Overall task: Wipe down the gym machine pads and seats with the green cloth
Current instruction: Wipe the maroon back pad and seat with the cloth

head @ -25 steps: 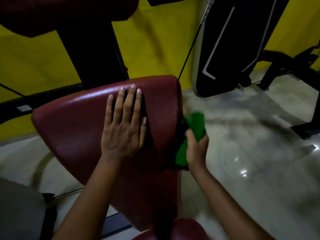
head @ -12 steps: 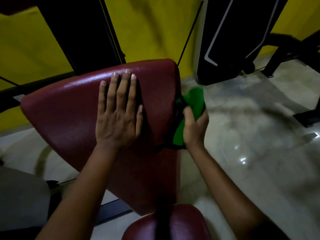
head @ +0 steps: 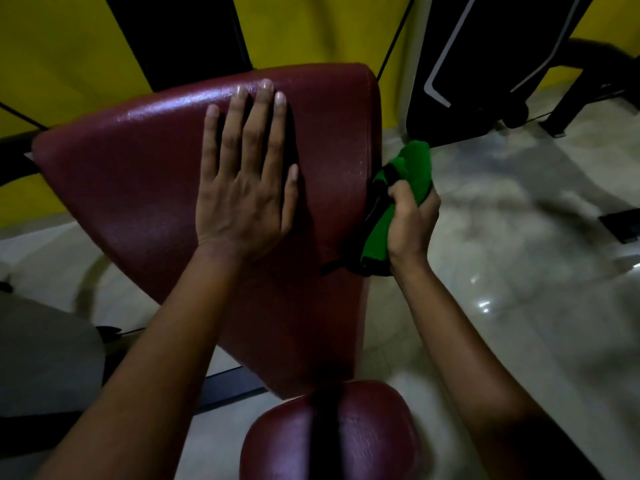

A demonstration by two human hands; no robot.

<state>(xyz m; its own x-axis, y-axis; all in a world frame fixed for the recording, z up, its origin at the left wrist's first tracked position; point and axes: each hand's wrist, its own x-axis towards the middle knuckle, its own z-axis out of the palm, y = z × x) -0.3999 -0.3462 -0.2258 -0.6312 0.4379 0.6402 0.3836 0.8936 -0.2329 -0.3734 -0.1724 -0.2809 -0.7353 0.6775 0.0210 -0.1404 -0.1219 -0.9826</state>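
A dark red seat (head: 332, 431) sits at the bottom edge of the head view, a dark shadow running down its middle. Two bare forearms reach up from either side of it. Beyond the seat rises a broad red pad (head: 145, 174), tilted, its upper edge catching the light. The left hand (head: 242, 188) lies flat on the pad's face, palm down, fingers straight and slightly spread, fingertips near the top edge, holding nothing. The right hand (head: 410, 223) is at the pad's right side, fingers and thumb curled round a bunched green cloth (head: 415, 168). The cloth rises above the thumb and knuckles in a rounded wad and hangs below the heel of the hand in a narrower fold; its inner side lies against the pad's right edge, between the fingers and the upholstery. The fingertips themselves are hidden behind the cloth. A dark strip runs along the cloth where it meets the pad; what it is cannot be told. Past the hands, a pale polished floor (head: 519, 271) shows glints of light. Farther back stands a black machine (head: 485, 64) with white trim lines, a thin cable (head: 394, 39) slanting down beside it, and a black upright (head: 180, 36) behind the pad. A yellow wall (head: 69, 57) closes the scene.
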